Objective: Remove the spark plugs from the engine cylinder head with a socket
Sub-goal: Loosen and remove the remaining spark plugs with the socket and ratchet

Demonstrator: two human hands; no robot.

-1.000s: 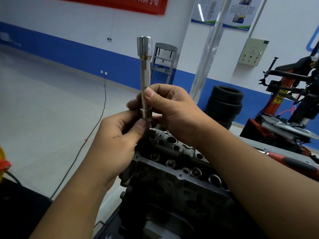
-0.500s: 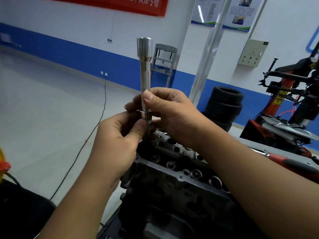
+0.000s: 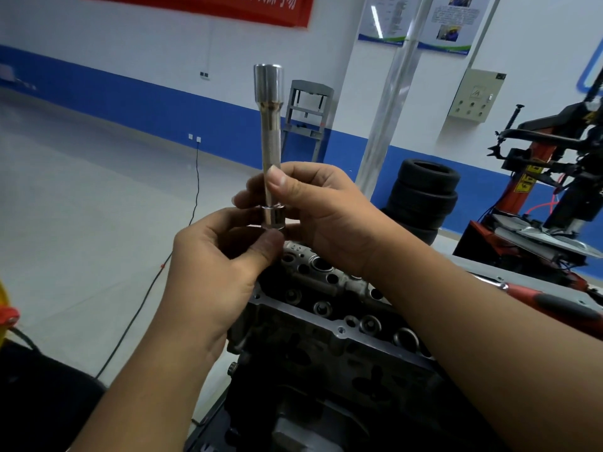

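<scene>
Right hand (image 3: 321, 213) pinches upright socket (image 3: 270, 141) — left hand (image 3: 222, 256) grips its base, seemingly.

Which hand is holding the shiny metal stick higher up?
The right hand holds higher: its thumb and fingers pinch the shaft of the socket extension above the collar. The left hand grips lower, at the bottom end, just above the cylinder head.

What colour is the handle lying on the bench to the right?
Red and black handle, seen in the head view.
</scene>
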